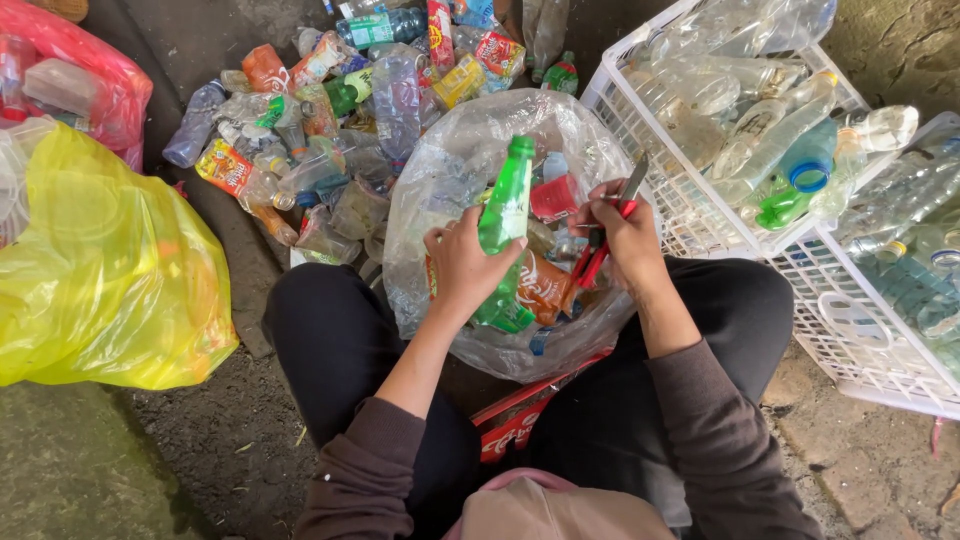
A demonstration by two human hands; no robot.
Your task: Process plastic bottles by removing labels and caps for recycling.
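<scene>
Two hands are busy over a clear bag in the middle, but start at the far left. There a big yellow bag (100, 270) sits on the ground, with a red bag (80, 70) behind it. Next to them is a heap of bottles (320, 110) spread on the dark ground, many squashed and with bright labels.

Then comes the clear bag (470, 160), open between the person's knees. It has bottles and torn labels inside. The left hand (460, 265) is over this bag. Its fingers are wrapped around a green bottle (507, 215), which stands almost straight up with its green cap on top. The bottom of the bottle is down inside the bag.

Just to the right, the right hand (625, 235) is closed around a red-handled knife (610, 235). The grey blade pokes up past the fingers, near the bottle. The knife does not seem to touch the bottle, but it is hard to be sure.

On the far right stand white baskets (690, 215) with holes in their sides. They are full of clear bottles (760, 130) with no labels, and one has a blue cap.
</scene>
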